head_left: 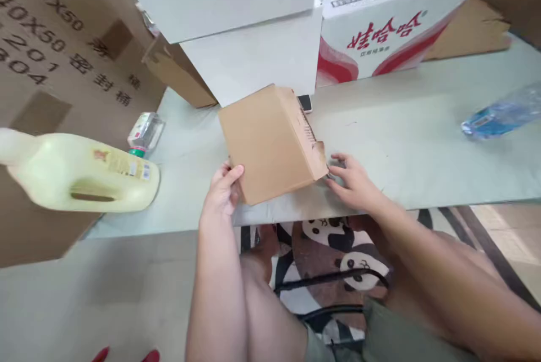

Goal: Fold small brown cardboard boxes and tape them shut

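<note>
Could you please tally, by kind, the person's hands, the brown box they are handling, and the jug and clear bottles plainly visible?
Hands: 2 (left hand, right hand)
Brown box: 1
Pale yellow jug: 1
Clear bottles: 2 (green-capped bottle, blue-tinted bottle)
Total: 6

From my remote screen I count one left hand (222, 188), one right hand (354, 184); one hand-held brown carton (270, 142); one large printed carton (63, 63); one cream jug (63, 162); two clear bottles (502, 114); one red-lettered white box (389, 49).
</note>
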Demonstrator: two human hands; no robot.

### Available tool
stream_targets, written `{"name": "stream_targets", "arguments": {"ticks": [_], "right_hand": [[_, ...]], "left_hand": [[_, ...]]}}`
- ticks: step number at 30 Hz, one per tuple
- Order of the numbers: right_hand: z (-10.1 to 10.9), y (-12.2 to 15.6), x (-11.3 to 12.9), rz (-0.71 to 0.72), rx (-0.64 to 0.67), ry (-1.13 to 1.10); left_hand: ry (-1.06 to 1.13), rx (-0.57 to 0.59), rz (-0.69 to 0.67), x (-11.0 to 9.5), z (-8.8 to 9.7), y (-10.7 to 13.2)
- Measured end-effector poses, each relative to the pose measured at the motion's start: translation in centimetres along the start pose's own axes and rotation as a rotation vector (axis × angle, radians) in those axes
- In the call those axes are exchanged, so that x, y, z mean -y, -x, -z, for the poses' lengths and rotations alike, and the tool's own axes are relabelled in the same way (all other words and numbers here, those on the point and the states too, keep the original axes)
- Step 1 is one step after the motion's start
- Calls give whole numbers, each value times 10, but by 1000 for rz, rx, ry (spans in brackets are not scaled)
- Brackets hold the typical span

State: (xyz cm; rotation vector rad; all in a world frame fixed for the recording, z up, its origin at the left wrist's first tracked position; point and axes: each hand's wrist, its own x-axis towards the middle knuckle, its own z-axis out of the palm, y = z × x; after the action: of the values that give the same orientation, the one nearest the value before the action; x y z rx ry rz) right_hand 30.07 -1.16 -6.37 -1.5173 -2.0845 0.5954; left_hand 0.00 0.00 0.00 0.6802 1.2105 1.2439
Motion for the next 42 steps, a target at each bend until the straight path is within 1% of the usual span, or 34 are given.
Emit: {"name": "stream_targets", "arguments": {"ticks": [4,7,9,11,13,15,17,19,20,22,25,26,28,30,32,34,36,38,42], "right_hand": [[9,4,5,119,-36,-149],[15,6,9,236,-56,-313],[15,6,10,228,-77,-339],[12,5,10,171,-82,-234],[7,4,9,120,-54,-51],[2,3,9,85,-13,113],[0,1,10,24,-3,220],[2,-1,13,-49,-21,294],[3,-3,13,-84,-29,317],[7,-5,15,-152,-33,308],[13,-6,16,-307,-75,123],[16,-5,17,-346,-109,30],[20,-4,20,-364,-193,-163],[24,-1,24,-329,-292,-332],[26,3,28,-284,-398,-460],[27,8,31,-245,-479,-527],[28,13,33,-209,-512,-539],[29,18,32,-177,-517,-529],[32,25,29,-127,-539,-556]], "left_hand": [[-4,33,-75,4,1,1],[-9,35,-68,5,0,-1],[-4,24,-47,4,-1,-3],[-4,-4,-35,3,-2,-5],[-12,-59,-47,2,-2,-5],[-24,-124,-89,2,-2,-6],[-31,-175,-153,1,-2,-8],[-37,-228,-260,1,-2,-11],[-47,-260,-340,1,-3,-12],[-102,-339,-565,1,-5,-15],[-314,-459,-932,1,-9,-12],[-411,-489,-1020,1,-10,-10],[-611,-519,-1112,4,-13,-4],[-796,-493,-1143,11,-18,2],[-959,-417,-1170,21,-26,5],[-1070,-337,-1237,31,-36,7],[-1104,-287,-1314,39,-45,6],[-1103,-266,-1349,42,-52,5],[-1077,-288,-1306,43,-54,1]]}}
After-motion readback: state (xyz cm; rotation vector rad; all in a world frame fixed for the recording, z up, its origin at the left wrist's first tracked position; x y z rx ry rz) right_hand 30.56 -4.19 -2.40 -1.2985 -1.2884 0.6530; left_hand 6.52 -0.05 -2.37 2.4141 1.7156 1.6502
